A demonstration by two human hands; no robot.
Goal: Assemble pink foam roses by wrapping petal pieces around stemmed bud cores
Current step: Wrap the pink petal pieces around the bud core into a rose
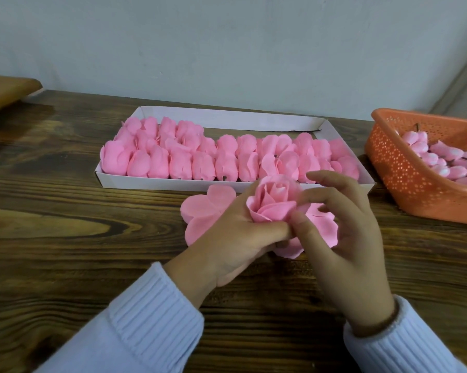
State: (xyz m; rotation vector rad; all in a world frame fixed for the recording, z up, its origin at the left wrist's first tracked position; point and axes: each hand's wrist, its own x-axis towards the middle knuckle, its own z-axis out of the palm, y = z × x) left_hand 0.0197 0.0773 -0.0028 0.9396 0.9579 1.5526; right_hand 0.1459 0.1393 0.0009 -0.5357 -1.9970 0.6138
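- Our left hand (235, 238) cups the rose (272, 203) from below and from the left, with the fingers curled under its base and the thumb pressed in against the lowest petals.
- Our right hand (342, 232) pinches the same rose from the right: the thumb meets the left thumb at the base, the index finger curls round the outer petal, and the other fingers arch loosely above.
- The rose sits between both hands, raised a little over the table (65, 238), its bloom facing up and away from us. Its stem is hidden behind the hands.
- We judge the foam to be very light and soft. It probably dents or creases under a hard squeeze, and the thin petal edges look easy to tear.
- The safest hold is likely low down, at the gathered base where the layers bunch round the core. The open petal tips are better left untouched.
- The loose layers may spring open if the pinch relaxes, so the pressure should be gentle but steady.
- Flat petal pieces (202, 211) lie on the table just beneath and beside the hands.
- Beyond them stands a white box (173, 184) packed with rows of pink pieces (178, 160); we cannot tell whether they are finished.
- To the right, an orange basket (404, 179) holds buds (429, 157) with dark stems.
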